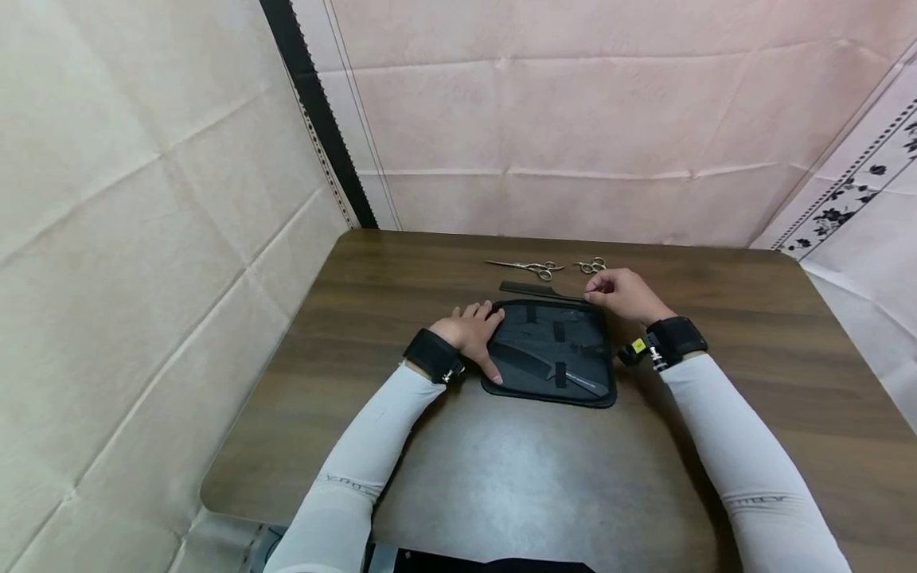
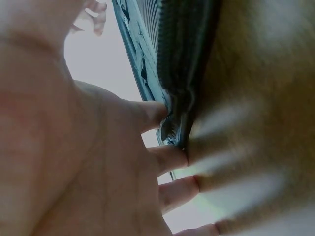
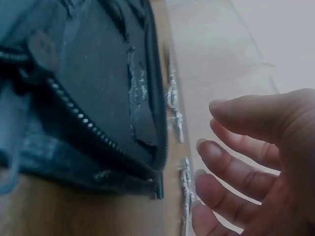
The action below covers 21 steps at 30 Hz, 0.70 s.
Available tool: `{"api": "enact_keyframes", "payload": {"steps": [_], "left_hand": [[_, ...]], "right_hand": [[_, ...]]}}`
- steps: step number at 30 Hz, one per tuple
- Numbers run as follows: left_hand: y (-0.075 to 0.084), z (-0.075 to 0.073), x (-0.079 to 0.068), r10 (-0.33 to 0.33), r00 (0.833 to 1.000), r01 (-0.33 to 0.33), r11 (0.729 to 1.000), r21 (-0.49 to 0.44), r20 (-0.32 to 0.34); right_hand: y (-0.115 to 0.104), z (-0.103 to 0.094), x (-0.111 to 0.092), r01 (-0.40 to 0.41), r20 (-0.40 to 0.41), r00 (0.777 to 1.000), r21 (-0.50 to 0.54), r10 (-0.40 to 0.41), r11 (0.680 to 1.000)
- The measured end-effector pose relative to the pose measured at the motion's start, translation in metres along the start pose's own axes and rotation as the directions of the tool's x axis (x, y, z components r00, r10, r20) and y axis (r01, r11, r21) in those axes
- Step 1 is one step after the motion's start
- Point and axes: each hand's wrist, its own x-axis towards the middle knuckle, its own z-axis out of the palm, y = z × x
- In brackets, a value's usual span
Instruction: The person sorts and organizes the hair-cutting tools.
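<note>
A black zip case (image 1: 544, 326) lies opened flat on the table, its zipper edge close up in the right wrist view. Inside it a dark comb (image 1: 521, 360) is tucked under an elastic strap (image 1: 560, 375). My left hand (image 1: 469, 333) rests on the case's left edge, thumb on the near corner and fingers spread beyond the rim. Past the far rim lies a black comb (image 1: 533, 289) with a thin handle. Near that handle's tip hovers my right hand (image 1: 625, 294); in the right wrist view its fingers (image 3: 236, 169) are loosely bent with nothing between them and the thumb.
Behind the case lie long silver scissors (image 1: 533, 267) and a second pair of scissors (image 1: 591, 265), its blades pointing left. The wooden table (image 1: 716, 318) ends at a back edge against a cloth-covered wall (image 1: 573, 119). Another cloth wall (image 1: 143, 278) stands on the left.
</note>
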Motion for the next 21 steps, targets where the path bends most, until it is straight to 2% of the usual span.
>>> {"api": "enact_keyframes", "payload": {"steps": [10,16,21], "left_hand": [[0.0,-0.001,0.0,0.007,1.0,-0.007,1.0,-0.009,0.01],[0.001,-0.001,0.001,0.011,1.0,-0.011,1.0,-0.01,0.013],[-0.001,-0.001,0.001,0.009,1.0,-0.009,1.0,-0.01,0.011]], "right_hand": [[0.007,0.009,0.035,0.012,0.105,0.994,-0.097,-0.001,0.995],[0.015,0.012,0.045,0.004,0.167,0.986,-0.101,0.013,0.995],[0.016,0.014,0.05,0.053,0.173,0.984,-0.106,-0.034,0.993]]}}
